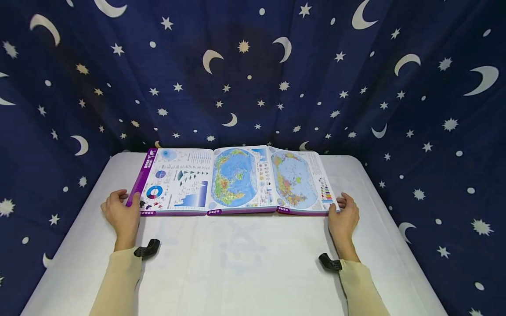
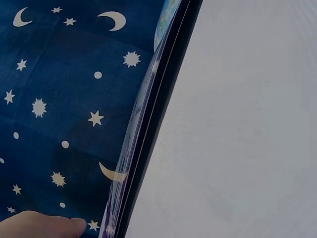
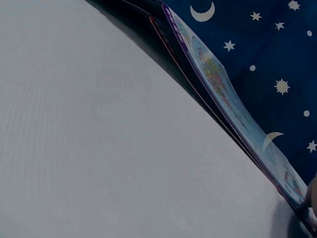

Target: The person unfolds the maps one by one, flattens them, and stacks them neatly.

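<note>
A folding map (image 1: 237,180) lies spread in three panels across the far part of the table. Charts fill its left panel, beside a purple strip; world maps show on the middle and right ones. My left hand (image 1: 123,217) pinches the near left corner, thumb on top. At the opposite end, my right hand (image 1: 343,221) holds the near right corner between thumb and fingers. Folded layers show along the near edge of the map (image 3: 213,79) in the right wrist view. The left wrist view catches that edge (image 2: 143,119) side-on, with a fingertip low at left.
The white table (image 1: 237,263) has rounded far corners. A dark blue curtain (image 1: 253,87) with moons and stars hangs behind and along both sides. Black wrist devices (image 1: 147,249) sit at both sleeve cuffs.
</note>
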